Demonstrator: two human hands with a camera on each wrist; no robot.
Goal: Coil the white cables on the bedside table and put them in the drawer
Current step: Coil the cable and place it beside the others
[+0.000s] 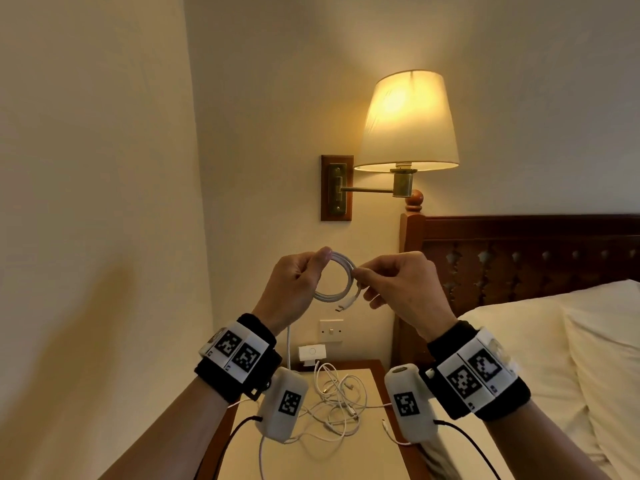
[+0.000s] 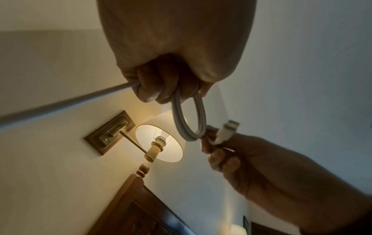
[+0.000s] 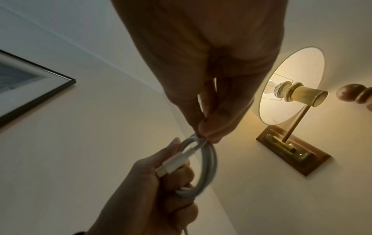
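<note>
At the centre of the head view, the left hand (image 1: 294, 285) grips a coiled white cable (image 1: 341, 282) with curled fingers, while the right hand (image 1: 398, 285) pinches its right side. More loose cables (image 1: 339, 400) lie tangled on the bedside table (image 1: 311, 459) below.

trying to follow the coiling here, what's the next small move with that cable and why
Probably wrap in the last of the cable: the left hand grips the coil, the right hand pinches its far side beside a loose connector, and a strand hangs below the left hand.
</note>
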